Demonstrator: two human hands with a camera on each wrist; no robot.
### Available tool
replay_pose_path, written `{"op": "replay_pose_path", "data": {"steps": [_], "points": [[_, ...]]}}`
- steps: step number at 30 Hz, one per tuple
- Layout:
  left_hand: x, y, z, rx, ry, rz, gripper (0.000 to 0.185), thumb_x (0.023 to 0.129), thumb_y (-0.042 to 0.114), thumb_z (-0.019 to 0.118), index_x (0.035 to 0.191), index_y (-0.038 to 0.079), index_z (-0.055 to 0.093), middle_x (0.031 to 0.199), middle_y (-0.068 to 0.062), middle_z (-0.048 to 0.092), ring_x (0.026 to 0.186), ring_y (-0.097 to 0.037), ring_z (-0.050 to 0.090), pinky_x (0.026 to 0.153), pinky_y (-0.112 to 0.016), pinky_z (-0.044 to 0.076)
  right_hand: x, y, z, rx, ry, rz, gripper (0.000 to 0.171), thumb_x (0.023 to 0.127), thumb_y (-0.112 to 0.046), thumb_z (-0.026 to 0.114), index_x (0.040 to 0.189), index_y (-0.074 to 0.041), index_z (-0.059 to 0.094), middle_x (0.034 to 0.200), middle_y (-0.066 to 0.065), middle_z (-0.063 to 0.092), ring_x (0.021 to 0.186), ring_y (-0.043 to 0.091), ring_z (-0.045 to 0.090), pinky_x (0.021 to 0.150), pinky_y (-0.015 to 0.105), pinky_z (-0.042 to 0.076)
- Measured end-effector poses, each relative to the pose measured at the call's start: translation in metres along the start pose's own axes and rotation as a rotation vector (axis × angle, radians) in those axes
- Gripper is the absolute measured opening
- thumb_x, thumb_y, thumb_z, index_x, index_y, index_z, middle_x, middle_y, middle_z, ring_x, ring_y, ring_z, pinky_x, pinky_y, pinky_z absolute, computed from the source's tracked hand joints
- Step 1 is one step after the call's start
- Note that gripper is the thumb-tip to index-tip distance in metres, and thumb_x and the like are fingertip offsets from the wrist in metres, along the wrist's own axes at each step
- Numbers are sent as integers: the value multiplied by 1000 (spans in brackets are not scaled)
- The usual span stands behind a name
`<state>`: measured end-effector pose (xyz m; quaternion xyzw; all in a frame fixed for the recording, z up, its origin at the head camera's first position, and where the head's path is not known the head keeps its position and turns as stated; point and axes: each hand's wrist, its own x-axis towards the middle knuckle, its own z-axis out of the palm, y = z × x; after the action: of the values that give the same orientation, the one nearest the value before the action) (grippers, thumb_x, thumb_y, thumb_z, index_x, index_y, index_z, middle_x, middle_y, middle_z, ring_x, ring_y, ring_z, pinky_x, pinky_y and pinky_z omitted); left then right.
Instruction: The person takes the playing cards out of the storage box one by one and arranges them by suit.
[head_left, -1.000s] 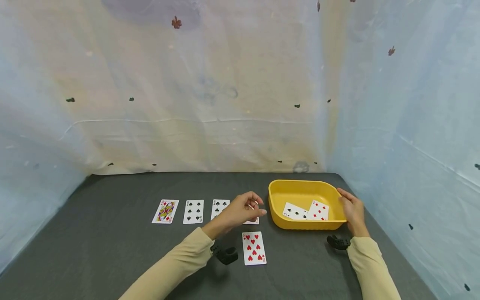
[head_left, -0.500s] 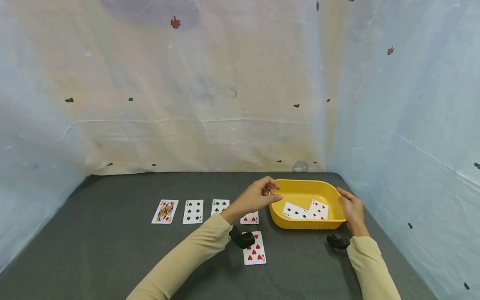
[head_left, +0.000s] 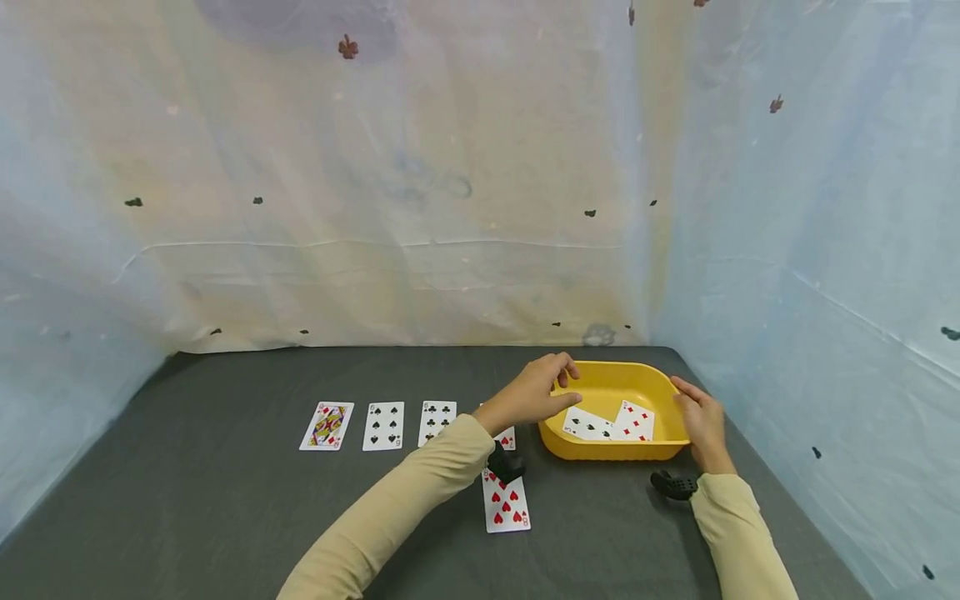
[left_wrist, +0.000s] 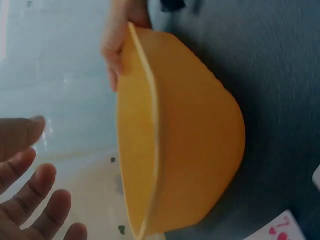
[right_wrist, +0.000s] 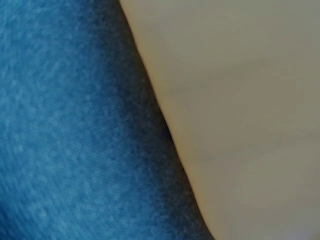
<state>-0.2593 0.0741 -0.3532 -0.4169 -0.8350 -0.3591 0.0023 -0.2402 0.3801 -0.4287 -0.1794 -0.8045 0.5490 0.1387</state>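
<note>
Cards lie face up on the dark worktop [head_left: 187, 500], and from where I stand, taking the person's place as six o'clock, everything arranges itself around one yellow tub [head_left: 611, 451]. The right hand [head_left: 701, 423] grips that tub at its three o'clock end, fingers on the rim, which I take to be a way of stopping it from sliding. The left hand [head_left: 536, 392] hangs about its nine-to-ten o'clock rim; its thumb and fingers are spread apart, with nothing between them. Inside, towards five and six o'clock, a spade card [head_left: 587, 424] and a diamond card [head_left: 633, 422] rest just beside or overlapping each other, perhaps simply as they fell.

Out towards nine o'clock from the tub runs a row: a heart card [head_left: 507, 437], partly hidden by the left arm, so I cannot tell its rank, then the six of clubs [head_left: 437, 419], the six of spades [head_left: 383, 426] and a picture card [head_left: 327, 426]. They are spaced apart, presumably so that each face reads easily. The eight of hearts [head_left: 507, 505] sits alone at the tub's eight o'clock, its top edge behind the wrist strap [head_left: 506, 464].
</note>
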Motion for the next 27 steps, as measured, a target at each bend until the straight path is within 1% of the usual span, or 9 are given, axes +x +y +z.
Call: {"op": "replay_pose_path", "data": {"steps": [2,6,10,14,18,22,27], "points": [[3,3,2,118,-16,11,26,94,21,67,115,10,55,101,-5,55,88,-16,49,74,-24,41,0,0,0,10,-5,2,42,105,-16,38,144,-4,45,147,20,39,125,35,46,94,31,45],[11,4,10,334,-50,-12,30,95,28,65,119,15,54,109,-1,55,95,-16,48,78,-28,41,0,-1,1,23,-13,5,42,105,-17,37,145,-4,44,148,20,38,125,35,45,94,30,46],[21,3,20,491,-87,-24,31,97,33,60,123,17,53,118,1,54,102,-17,49,83,-30,42,-1,0,0,25,-13,1,42,105,-17,37,145,-4,43,148,21,38,125,36,46,90,26,48],[28,1,29,621,-127,-30,34,98,36,58,127,19,52,120,2,53,105,-17,49,85,-31,43,-1,-1,0,29,-24,0,42,106,-17,38,145,-4,43,148,21,38,125,36,46,85,22,49],[33,-1,38,677,-168,-34,39,96,38,61,129,20,51,120,1,49,108,-18,48,87,-31,42,-3,-1,0,34,-32,0,42,106,-16,37,146,-4,42,148,21,37,125,37,45,80,17,49],[37,-3,46,663,-200,-53,43,93,39,64,129,20,49,121,1,45,109,-18,44,86,-30,40,-3,-1,0,37,-25,-6,42,106,-17,37,146,-4,42,148,22,37,124,37,46,76,14,49],[41,-5,52,648,-250,-103,45,91,38,68,127,20,48,118,1,45,107,-16,42,84,-29,39,-3,-1,-1,33,-26,-21,42,106,-18,38,146,-5,43,148,21,37,123,36,47,76,15,49]]}}
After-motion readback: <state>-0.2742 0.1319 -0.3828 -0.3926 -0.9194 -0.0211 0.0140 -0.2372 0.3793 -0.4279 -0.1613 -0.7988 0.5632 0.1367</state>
